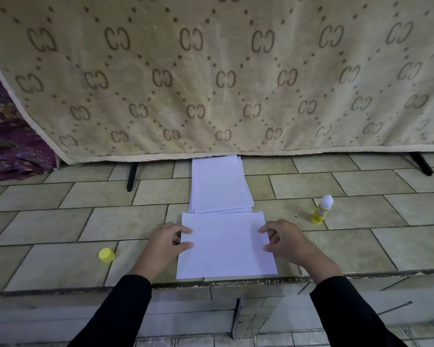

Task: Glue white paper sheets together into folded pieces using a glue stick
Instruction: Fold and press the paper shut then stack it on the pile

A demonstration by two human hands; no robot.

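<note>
At the tiled floor's (60,231) near edge, your left hand (169,242) and right hand (283,240) each keep a pinching grip on a side edge of the white sheet (226,246), with the paper stack (219,186) just behind. Square both edges before creasing; the uncapped glue stick (322,209) stands right.

A home floor: beige tiles (361,181), hanging patterned blanket (211,78) (monogram print).

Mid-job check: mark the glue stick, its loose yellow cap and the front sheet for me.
glue stick (320,212): head view, on its yellow labelled body.
yellow cap (106,255): head view, on the middle of the cap.
front sheet (226,246): head view, on the sheet's bare middle.
</note>
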